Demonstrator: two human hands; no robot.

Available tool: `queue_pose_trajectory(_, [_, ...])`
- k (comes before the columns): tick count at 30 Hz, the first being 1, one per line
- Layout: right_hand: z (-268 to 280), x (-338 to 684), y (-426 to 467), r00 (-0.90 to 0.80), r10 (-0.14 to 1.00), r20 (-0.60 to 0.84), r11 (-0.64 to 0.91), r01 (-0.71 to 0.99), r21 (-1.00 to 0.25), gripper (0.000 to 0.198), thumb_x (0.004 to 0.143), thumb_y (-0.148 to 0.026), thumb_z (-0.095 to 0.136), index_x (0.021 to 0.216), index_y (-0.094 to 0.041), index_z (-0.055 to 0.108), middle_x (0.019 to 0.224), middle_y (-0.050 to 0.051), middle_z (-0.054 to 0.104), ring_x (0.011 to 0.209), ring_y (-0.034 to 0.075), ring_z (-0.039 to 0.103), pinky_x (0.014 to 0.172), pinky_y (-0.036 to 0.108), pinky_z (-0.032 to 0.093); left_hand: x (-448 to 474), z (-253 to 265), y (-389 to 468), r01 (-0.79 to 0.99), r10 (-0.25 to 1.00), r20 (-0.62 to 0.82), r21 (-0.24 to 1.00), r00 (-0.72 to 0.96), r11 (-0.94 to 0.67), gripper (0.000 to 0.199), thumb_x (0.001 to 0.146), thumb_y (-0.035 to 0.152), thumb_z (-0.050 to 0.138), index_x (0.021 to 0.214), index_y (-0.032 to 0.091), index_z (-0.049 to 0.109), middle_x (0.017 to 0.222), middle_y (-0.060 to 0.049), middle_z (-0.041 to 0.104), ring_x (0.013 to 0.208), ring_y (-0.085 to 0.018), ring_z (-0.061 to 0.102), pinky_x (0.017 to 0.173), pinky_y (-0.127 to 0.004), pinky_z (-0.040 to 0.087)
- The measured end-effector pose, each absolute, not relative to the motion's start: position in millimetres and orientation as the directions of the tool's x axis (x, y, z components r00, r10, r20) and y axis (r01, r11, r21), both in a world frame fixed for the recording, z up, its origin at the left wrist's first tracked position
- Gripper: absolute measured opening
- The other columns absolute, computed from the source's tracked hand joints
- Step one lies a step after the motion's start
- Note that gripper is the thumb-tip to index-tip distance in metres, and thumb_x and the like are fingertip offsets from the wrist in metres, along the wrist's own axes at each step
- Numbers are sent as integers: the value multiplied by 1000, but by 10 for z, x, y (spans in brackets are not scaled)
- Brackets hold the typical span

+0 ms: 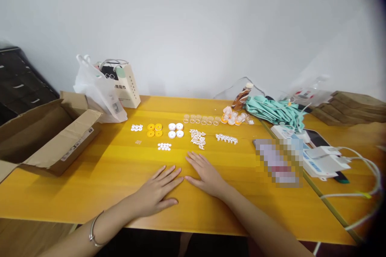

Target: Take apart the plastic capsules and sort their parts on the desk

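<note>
My left hand [157, 192] lies flat on the yellow wooden table [99, 184], fingers stretched out, holding nothing. Close by, my right hand [206, 174] also rests flat with its fingers apart. Just beyond them are small white discs [164, 147], yellow round parts [155, 130] and larger white round parts [175, 130]. White lattice-like pieces [197, 139] lie past my right fingertips, with a row of small white parts [226, 139] to their right. Farther back stand clear round cups [201, 120] in a line, beside orange-and-clear pieces [233, 117]. Small white pieces [136, 127] sit at the left.
An open cardboard box [75, 140] is on the left, near a white plastic bag [99, 92] and a paper bag [129, 86]. Rightward are a bottle [242, 97], teal cloth [274, 111], a blurred-out flat object [279, 163], a power strip [313, 162] and white cables [374, 170].
</note>
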State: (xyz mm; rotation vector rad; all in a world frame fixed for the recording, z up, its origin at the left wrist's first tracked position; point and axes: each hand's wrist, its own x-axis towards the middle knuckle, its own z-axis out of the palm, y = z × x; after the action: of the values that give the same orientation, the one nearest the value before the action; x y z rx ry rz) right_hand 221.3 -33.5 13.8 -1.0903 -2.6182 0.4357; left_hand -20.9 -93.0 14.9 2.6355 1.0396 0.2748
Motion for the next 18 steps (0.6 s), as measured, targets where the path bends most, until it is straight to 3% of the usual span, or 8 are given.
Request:
queue_pose_trajectory(5, [118, 2187, -351, -670, 726, 155, 666, 628, -403, 58, 84, -49, 43, 132, -17, 40, 142, 10, 34, 132, 22, 28, 109, 43, 25, -202, 158, -923, 643, 694, 56, 328, 718, -692, 61, 88, 49, 40, 141, 32, 13, 147, -2, 17, 135, -24, 15, 112, -46, 15])
queue_pose_trajectory(8, [138, 2250, -264, -634, 745, 207, 647, 613, -454, 43, 85, -44, 42, 120, -22, 53, 133, 7, 48, 125, 20, 40, 105, 40, 32, -201, 173, -921, 646, 696, 51, 331, 716, -688, 60, 88, 49, 39, 141, 32, 15, 146, -2, 18, 135, -24, 16, 111, -47, 15])
queue_pose_trajectory(10, [211, 2405, -96, -512, 814, 274, 575, 648, -498, 36, 87, -41, 37, 111, -26, 58, 120, 5, 58, 116, 20, 50, 99, 40, 38, -212, 175, -921, 640, 695, 58, 342, 717, -688, 59, 88, 48, 40, 140, 31, 16, 146, -3, 19, 135, -24, 17, 111, -47, 15])
queue_pose_trajectory(13, [390, 2867, 370, -182, 899, 399, 395, 732, -555, 37, 86, -40, 36, 110, -23, 57, 111, 7, 62, 104, 23, 56, 90, 41, 44, -228, 177, -916, 627, 693, 76, 365, 717, -689, 59, 87, 49, 42, 140, 31, 19, 145, -3, 22, 135, -24, 18, 111, -46, 15])
queue_pose_trajectory(16, [537, 3477, 983, 93, 860, 502, 209, 832, -513, 38, 82, -29, 37, 112, -14, 56, 112, 14, 60, 100, 25, 55, 84, 41, 44, -235, 184, -909, 624, 697, 83, 383, 712, -682, 60, 87, 49, 44, 139, 32, 20, 145, -3, 24, 135, -23, 19, 111, -46, 16])
queue_pose_trajectory(18, [566, 3823, 1348, 136, 841, 524, 110, 905, -410, 41, 77, -21, 41, 114, -11, 54, 113, 16, 59, 102, 26, 53, 86, 40, 41, -236, 188, -907, 624, 701, 83, 391, 708, -677, 60, 86, 49, 44, 139, 33, 21, 144, -3, 25, 134, -23, 20, 111, -45, 16])
